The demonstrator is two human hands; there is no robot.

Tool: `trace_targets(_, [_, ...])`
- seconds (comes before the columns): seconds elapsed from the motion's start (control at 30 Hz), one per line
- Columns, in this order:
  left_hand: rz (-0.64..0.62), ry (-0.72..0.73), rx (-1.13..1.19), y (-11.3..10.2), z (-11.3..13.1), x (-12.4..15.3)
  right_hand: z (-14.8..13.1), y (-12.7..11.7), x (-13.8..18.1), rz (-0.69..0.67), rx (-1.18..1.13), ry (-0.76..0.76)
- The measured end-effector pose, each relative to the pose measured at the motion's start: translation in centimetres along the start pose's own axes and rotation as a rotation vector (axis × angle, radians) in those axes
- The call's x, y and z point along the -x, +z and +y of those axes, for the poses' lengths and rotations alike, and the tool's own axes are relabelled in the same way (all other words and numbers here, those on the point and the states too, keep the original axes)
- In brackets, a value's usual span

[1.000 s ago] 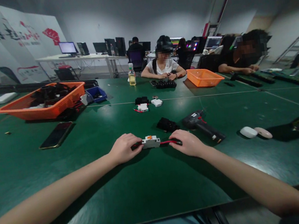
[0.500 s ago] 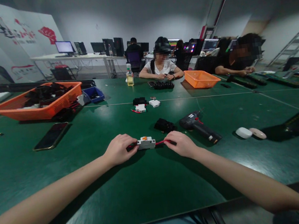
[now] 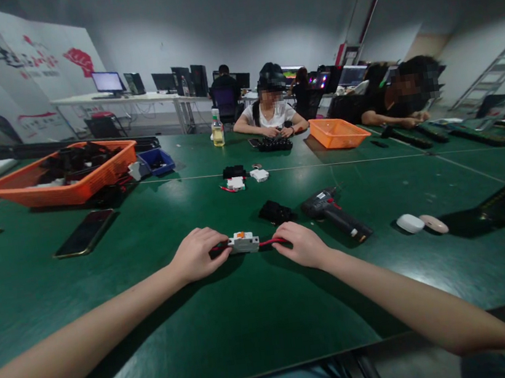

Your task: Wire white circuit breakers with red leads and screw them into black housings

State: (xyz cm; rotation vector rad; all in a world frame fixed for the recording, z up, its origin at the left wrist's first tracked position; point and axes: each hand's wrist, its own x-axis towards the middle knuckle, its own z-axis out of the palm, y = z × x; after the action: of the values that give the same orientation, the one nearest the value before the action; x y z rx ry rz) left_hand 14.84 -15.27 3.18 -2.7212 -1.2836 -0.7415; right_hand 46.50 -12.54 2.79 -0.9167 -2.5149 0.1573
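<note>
A small white circuit breaker (image 3: 243, 242) with an orange tab lies on the green table (image 3: 251, 319) between my hands. My left hand (image 3: 195, 255) is closed on the red and black wire at its left end. My right hand (image 3: 301, 244) is closed on the red wire (image 3: 266, 242) at its right end. Both hands rest on the table top.
A black part (image 3: 275, 212), a cordless screwdriver (image 3: 334, 211) and an earbud case (image 3: 410, 223) lie to the right, a phone (image 3: 84, 232) and an orange basket (image 3: 55, 174) of black parts to the left. More breakers (image 3: 242, 178) lie farther back. Two people sit across the table.
My hands and the breaker keep their grip and place on the table; only the view has shifted slightly to the right.
</note>
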Motion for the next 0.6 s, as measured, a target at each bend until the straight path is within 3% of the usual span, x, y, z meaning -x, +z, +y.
trace_targets(0.33, [0.051, 0.025, -0.083, -0.6, 0.3, -0.1, 0.6, -1.4, 1.0, -0.037, -0.026, 0.036])
trace_targets(0.6, [0.133, 0.226, -0.242, -1.5, 4.6, -3.1, 0.8, -1.8, 0.8, 0.08, -0.101, 0.072])
